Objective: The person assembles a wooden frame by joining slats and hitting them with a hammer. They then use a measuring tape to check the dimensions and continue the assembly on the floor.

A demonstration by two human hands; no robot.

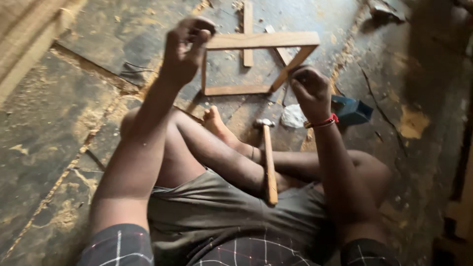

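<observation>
I sit cross-legged on a dusty floor. My left hand is raised and grips the top left corner of a small wooden frame, which stands tilted off the floor. My right hand, with a red band at the wrist, holds the frame's lower right slat. A hammer with a wooden handle lies across my lap, head pointing toward my bare foot, untouched by either hand.
A loose wooden strip lies on the floor behind the frame. A blue box-like object and a whitish crumpled bag sit just right of my right hand. Sawdust and debris cover the floor. Wooden planks lie at the upper left.
</observation>
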